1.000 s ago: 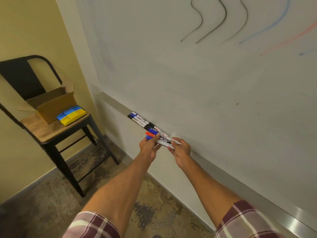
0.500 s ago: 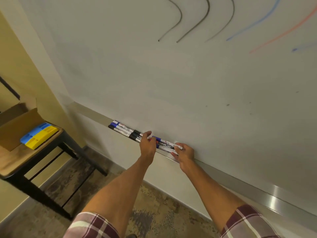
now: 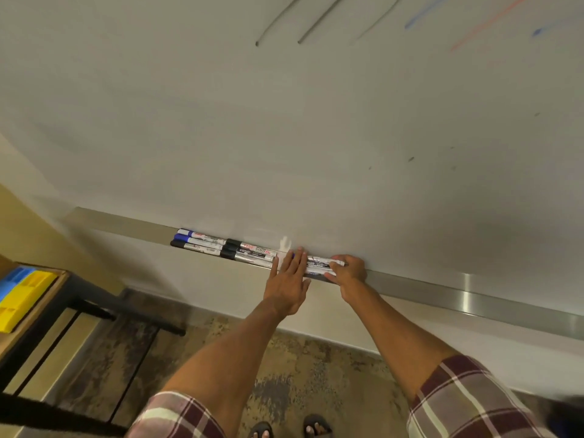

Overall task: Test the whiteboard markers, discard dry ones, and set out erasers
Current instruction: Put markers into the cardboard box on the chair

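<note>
Several whiteboard markers [image 3: 249, 252] with black and blue caps lie end to end in rows on the metal tray [image 3: 474, 295] under the whiteboard [image 3: 284, 137]. My left hand [image 3: 289, 279] lies flat with straight fingers over the markers near the middle of the row. My right hand [image 3: 347, 273] curls its fingers round the right end of the last marker bundle [image 3: 317, 263], which rests on the tray. Blue and yellow erasers [image 3: 19, 292] sit at the far left edge on a chair. Black, blue and red test strokes mark the top of the board.
A cardboard box [image 3: 47, 298] holds the erasers on the wooden seat of a black metal chair [image 3: 94, 308] to the left. The tray runs on bare to the right. A mottled floor and my sandalled feet [image 3: 287, 429] show below.
The marker bundle went from held in both hands down onto the tray. My left hand let go and flattened over the markers. The view shifted right, pushing the chair to the edge.
</note>
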Motion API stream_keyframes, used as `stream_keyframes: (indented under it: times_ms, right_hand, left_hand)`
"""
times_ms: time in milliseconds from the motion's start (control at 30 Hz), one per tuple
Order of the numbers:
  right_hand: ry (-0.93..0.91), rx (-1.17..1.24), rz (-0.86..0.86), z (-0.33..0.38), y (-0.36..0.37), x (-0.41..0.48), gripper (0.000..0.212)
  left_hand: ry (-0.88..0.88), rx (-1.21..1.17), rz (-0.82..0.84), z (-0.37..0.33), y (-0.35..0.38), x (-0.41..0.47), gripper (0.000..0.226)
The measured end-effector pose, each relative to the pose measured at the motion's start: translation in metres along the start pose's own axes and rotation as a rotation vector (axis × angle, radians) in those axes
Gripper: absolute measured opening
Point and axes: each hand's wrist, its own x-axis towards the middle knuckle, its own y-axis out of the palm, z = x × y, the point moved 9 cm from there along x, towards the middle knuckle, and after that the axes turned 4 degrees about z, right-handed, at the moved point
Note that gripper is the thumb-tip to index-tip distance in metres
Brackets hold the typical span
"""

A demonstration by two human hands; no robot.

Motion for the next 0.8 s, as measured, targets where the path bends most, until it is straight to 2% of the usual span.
stream_keyframes:
  times_ms: [233,467,667,733,800]
  right_hand:
    - [0.001,-0.061,-0.028,-0.003,0.014,-0.001,0.019]
    - [0.011,-0.164,-0.059,-0.004,0.038,-0.005,0.011]
    - [-0.078,-0.242,-0.135,0.009,0.037,-0.019,0.02]
    - [-0.098,-0.26,-0.112,0.012,0.032,-0.021,0.02]
    - [-0.137,-0.398,-0.071,0.017,0.031,-0.022,0.026]
  left_hand:
    - [0.025,-0.027,0.026,0.005,0.003,0.004,0.065]
    - [0.014,-0.014,0.085,0.021,0.014,0.005,0.066]
    - [0.013,-0.018,0.063,0.023,0.015,0.003,0.066]
    - [0.011,-0.008,0.062,0.023,0.017,0.001,0.066]
    - [0.01,-0.006,0.066,0.023,0.018,0.0,0.066]
